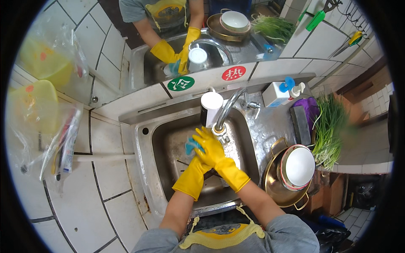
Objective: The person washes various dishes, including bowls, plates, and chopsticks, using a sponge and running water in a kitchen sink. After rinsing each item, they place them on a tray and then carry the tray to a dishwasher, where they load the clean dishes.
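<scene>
Over the stainless steel sink [164,132] my two hands meet in yellow rubber gloves. My right hand [210,150] lies on top with its fingers spread, crossing over my left hand [199,164], whose fingers are mostly hidden beneath it. A blue cloth or sponge [192,146] pokes out at the left of the fingers; which hand has hold of it cannot be told. Just beyond the fingertips stands a white cup-like container [211,106] with a dark side. The chrome faucet [226,109] arches down beside my right hand. Dark thin items lie partly hidden below the gloves.
At the right, white bowls [300,167] sit stacked in a brass-coloured pan [275,186]. Behind are green onions [330,129], a grey block [300,125], a purple cloth [308,107] and a white bottle [275,94]. Plastic bags [38,110] hang left. A mirror [177,31] lines the wall.
</scene>
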Available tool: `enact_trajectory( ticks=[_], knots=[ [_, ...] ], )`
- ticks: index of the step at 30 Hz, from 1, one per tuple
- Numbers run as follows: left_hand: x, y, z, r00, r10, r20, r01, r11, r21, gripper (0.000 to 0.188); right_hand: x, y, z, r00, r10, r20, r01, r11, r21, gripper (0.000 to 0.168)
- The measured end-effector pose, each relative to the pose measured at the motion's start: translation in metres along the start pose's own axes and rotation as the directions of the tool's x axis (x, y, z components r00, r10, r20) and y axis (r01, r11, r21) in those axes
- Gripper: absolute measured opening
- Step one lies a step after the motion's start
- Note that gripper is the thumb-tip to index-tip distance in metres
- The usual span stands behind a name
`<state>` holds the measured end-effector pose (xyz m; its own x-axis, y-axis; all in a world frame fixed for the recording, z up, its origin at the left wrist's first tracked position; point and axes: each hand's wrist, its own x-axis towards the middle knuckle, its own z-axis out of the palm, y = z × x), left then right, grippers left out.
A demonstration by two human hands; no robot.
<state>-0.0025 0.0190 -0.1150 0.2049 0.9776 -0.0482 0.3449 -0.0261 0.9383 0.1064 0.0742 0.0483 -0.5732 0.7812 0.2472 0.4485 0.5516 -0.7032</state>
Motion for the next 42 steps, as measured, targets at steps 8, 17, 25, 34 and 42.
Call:
enact_trajectory(
  ticks=[8,17,25,34,42],
  knots=[
    [-0.017,0.045,-0.024,0.936,-0.132,0.325,0.325,-0.025,-0.945,0.03,0.037,0.07,0.008,0.775,0.581,0.249,-0.532,0.387,0.753,0.038],
    [0.019,0.069,-0.058,0.903,-0.425,-0.064,0.043,0.238,-0.97,0.041,0.033,0.071,0.025,0.654,0.752,0.085,-0.545,0.391,0.742,0.04],
    [0.041,0.069,-0.049,0.718,-0.694,-0.046,-0.027,0.037,-0.999,0.045,0.001,0.004,0.008,0.725,0.688,-0.04,-0.541,0.605,0.584,0.042],
    [0.044,0.103,-0.04,0.403,-0.82,-0.407,0.247,0.526,-0.814,0.054,0.025,0.043,0.007,0.685,0.726,0.053,-0.611,0.534,0.585,0.039],
    [0.051,0.074,-0.033,0.259,-0.84,-0.476,0.37,0.542,-0.755,0.057,-0.017,0.03,0.043,0.812,0.548,-0.2,-0.508,0.833,0.22,0.04]
  ],
)
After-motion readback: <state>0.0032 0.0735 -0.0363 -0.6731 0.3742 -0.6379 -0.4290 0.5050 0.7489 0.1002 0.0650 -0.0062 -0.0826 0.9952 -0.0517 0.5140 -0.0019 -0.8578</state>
